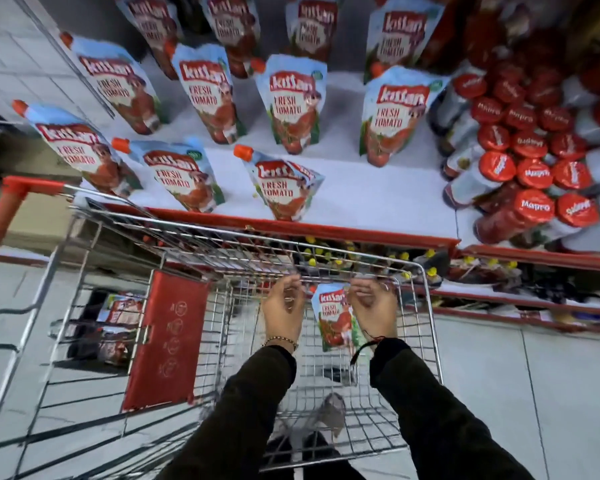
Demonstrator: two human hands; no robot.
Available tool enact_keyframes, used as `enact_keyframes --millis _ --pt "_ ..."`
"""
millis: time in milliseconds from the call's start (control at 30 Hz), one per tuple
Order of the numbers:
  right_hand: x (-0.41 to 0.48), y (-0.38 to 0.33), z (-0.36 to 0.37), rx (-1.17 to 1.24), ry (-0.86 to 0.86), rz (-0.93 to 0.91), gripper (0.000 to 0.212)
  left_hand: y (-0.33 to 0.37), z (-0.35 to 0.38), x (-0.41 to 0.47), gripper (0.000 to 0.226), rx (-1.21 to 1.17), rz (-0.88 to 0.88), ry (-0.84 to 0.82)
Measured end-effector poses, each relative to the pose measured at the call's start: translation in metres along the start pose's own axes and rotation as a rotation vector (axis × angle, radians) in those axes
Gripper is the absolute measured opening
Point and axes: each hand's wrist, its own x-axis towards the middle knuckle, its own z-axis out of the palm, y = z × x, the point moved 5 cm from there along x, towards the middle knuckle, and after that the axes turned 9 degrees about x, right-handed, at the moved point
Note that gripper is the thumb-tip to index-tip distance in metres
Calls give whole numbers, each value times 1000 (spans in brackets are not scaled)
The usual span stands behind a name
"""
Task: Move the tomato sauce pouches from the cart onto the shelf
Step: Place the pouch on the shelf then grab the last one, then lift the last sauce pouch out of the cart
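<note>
One Kissan Fresh Tomato pouch (331, 318) stands upright inside the wire cart (426, 306), near its far right corner. My right hand (373, 308) is shut on the pouch's upper right edge. My left hand (284, 306) hovers just left of the pouch with fingers curled, a small gap between them. Above the cart, the white shelf (378, 199) with a red front lip holds several matching pouches in rows. The nearest row has three: one at the left (80, 154), one in the middle (182, 174) and one further right (281, 187).
Bare shelf surface lies right of the front-row pouches. Red-lidded jars (534, 171) crowd the shelf's right end. A red flap (167, 341) divides the cart; blurred packets (118, 313) lie left of it. Yellow-capped bottles (326, 261) fill the lower shelf.
</note>
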Motion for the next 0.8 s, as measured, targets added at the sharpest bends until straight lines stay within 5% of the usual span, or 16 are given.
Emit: enact_keyframes --millis 367,700,800 --pt "28 145 2 -232 -80 299 28 -116 98 -7 34 353 -328 -306" --pt "58 174 24 -385 -143 300 24 -177 146 20 42 200 -637 -358" --pt "57 171 20 -318 -61 332 23 -200 153 25 23 141 -726 -280"
